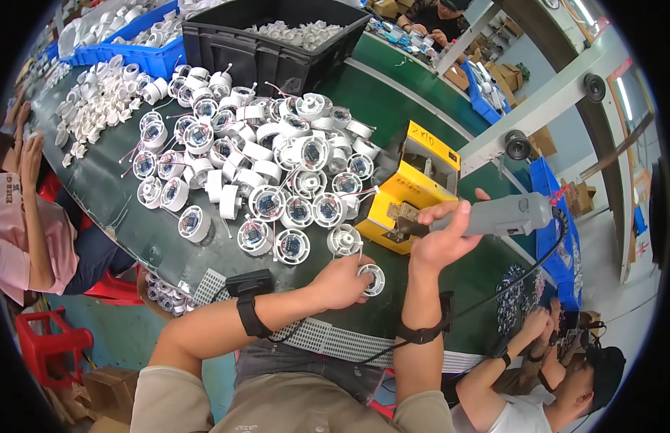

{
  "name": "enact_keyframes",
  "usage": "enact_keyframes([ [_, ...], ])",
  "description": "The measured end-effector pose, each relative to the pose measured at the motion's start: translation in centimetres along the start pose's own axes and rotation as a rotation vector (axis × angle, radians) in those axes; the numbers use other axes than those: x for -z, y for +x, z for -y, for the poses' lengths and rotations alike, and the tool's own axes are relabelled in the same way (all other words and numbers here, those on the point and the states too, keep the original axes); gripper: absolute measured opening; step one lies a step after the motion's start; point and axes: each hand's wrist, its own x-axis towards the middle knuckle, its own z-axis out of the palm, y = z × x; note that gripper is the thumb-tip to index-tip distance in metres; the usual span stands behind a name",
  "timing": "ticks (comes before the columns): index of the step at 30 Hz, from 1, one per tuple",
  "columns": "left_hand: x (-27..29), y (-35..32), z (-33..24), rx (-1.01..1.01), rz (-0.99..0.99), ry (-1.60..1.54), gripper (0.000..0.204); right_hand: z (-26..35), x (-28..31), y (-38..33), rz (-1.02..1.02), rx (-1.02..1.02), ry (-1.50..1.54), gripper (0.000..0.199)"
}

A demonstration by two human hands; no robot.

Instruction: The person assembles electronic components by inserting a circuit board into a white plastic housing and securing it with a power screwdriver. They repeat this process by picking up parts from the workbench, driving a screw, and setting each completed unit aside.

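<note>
My left hand (339, 283) is closed around a small white round plastic housing (377, 271) near the table's front edge. In my right hand (443, 242) is a grey electric screwdriver (504, 215), its body pointing left toward the yellow screw feeder (397, 225). The screwdriver's tip is by the metal block at the feeder's front; whether it touches a screw I cannot make out. Just beyond my left hand sits another white housing (344, 239). A heap of similar white housings (268, 203), many with blue circuit boards and thin wires, spreads over the green table (226, 268).
Behind the heap stands a black bin (266, 61) of white parts, beside a blue crate (169, 66). Loose white pieces (97, 108) lie at the far left. The screwdriver's cable (526, 278) hangs at the right. People work at left, lower right and far side.
</note>
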Motion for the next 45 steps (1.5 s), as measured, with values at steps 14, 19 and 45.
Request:
enact_keyframes([
  [14,0.1,0.0,-0.4,0.008,-0.046,-0.04,0.035,1.3,0.9,-2.1,0.072,-0.127,0.09,0.033],
  [19,-0.1,0.3,0.1,-0.027,-0.066,-0.054,0.032,3.0,2.1,-5.2,0.077,-0.218,0.131,0.039],
  [45,-0.3,0.1,0.0,-0.046,-0.071,-0.012,0.032,2.9,3.1,-6.6,0.138,-0.19,0.081,0.04],
])
